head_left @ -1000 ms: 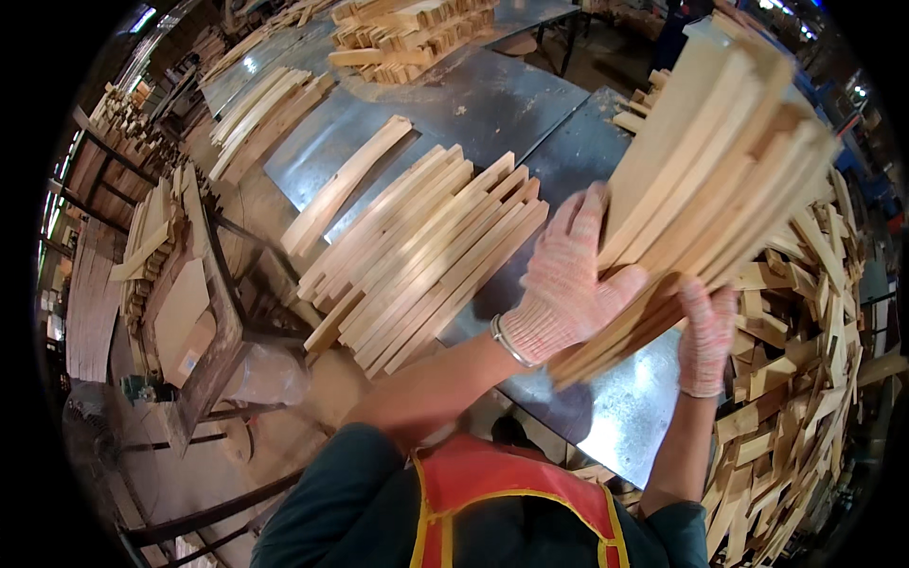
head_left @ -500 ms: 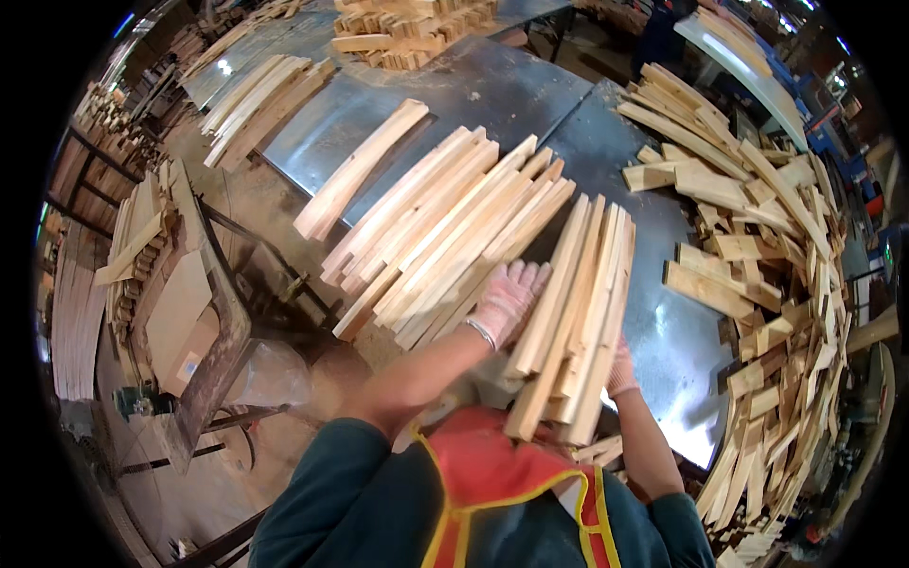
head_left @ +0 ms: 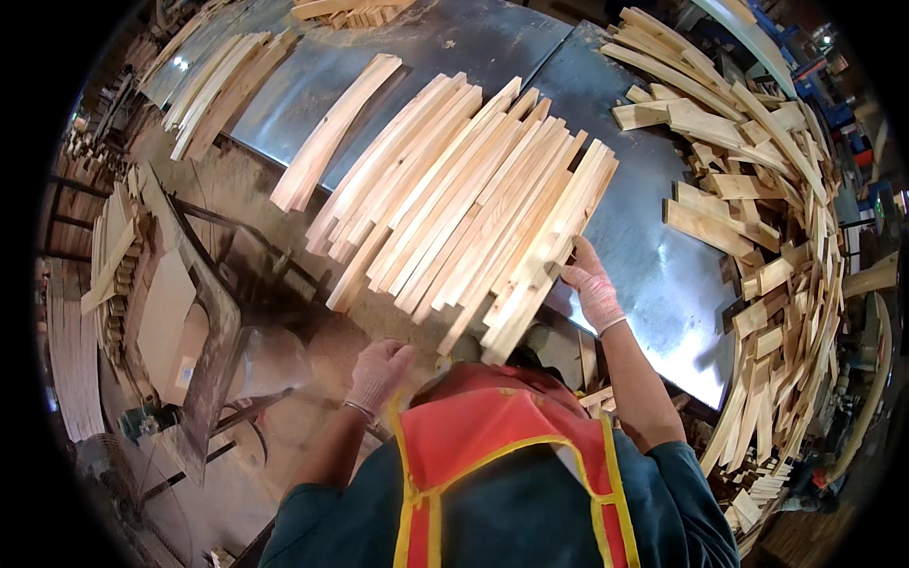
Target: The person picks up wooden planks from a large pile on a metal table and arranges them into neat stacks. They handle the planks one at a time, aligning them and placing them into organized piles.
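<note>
A row of pale wooden strips (head_left: 445, 189) lies side by side on the metal table, their near ends sticking out past its edge. My right hand (head_left: 597, 292), in a pinkish knit glove, touches the right side of the outermost strips (head_left: 554, 251) near their close end; its fingers are extended against the wood rather than wrapped round it. Away from the wood, my left hand (head_left: 381, 372), gloved alike, hangs low in front of the table edge. Its fingers are curled in and nothing shows in them. One wide board (head_left: 336, 133) lies apart, left of the row.
Shiny metal tabletop (head_left: 653, 246) shows right of the row. A big jumbled heap of offcuts (head_left: 748, 199) bounds the right side. More strips (head_left: 227, 90) lie far left, and short blocks (head_left: 355, 14) are stacked at the back. A wooden-edged stand (head_left: 213, 331) is at left.
The bundle of strips at my right has been laid against the row's right side. My left hand has left the wood and drawn back down and left. The view has shifted.
</note>
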The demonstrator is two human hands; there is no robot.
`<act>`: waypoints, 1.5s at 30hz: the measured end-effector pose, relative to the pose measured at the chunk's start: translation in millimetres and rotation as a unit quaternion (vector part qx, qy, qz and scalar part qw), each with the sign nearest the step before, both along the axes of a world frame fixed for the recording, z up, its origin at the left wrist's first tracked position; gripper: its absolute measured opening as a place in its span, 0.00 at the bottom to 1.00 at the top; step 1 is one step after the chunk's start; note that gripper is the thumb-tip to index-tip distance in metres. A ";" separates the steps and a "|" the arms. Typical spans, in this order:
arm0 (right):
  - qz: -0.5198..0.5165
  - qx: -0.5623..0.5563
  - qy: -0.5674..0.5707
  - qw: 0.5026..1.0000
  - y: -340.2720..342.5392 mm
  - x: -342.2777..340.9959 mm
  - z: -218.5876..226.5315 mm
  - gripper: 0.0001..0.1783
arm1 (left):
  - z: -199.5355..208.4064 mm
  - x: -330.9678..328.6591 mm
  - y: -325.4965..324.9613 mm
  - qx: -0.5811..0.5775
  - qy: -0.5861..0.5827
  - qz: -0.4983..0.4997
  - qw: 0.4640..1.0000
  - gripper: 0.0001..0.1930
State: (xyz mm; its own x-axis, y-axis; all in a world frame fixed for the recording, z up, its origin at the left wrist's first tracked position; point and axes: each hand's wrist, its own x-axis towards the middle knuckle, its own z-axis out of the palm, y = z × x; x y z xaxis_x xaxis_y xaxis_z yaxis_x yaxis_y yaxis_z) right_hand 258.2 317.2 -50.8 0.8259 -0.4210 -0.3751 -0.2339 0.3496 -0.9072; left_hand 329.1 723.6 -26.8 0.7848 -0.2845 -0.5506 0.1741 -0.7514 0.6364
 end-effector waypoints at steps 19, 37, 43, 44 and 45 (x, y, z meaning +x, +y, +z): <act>-0.048 0.191 0.110 0.974 70.0 -30.4 -37.1 0.52 | -13.8 6.8 -28.4 -0.393 0.279 0.364 0.797 0.21; -0.103 0.119 -0.034 0.987 55.8 -33.2 43.3 0.48 | 120.4 113.7 -98.7 -0.358 0.292 0.052 0.886 0.38; 0.245 -0.110 0.103 0.958 90.3 32.7 30.4 0.52 | 74.8 111.6 -137.4 -0.167 0.139 -0.098 0.971 0.42; 0.311 -0.085 0.070 0.944 90.4 40.4 28.8 0.51 | 72.6 114.0 -154.1 -0.079 0.073 -0.116 0.987 0.42; 0.339 -0.020 0.052 0.939 89.5 47.4 53.8 0.48 | 68.0 113.5 -162.4 0.012 0.008 -0.127 0.992 0.43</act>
State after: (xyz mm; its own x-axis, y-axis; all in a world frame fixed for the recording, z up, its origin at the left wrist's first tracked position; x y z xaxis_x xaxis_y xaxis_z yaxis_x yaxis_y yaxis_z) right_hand 305.6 406.7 2.9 0.8693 0.1734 -0.4628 -0.4776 0.0541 -0.8769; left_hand 442.5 561.2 41.1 0.6809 -0.4580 -0.5715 -0.0121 -0.7873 0.6165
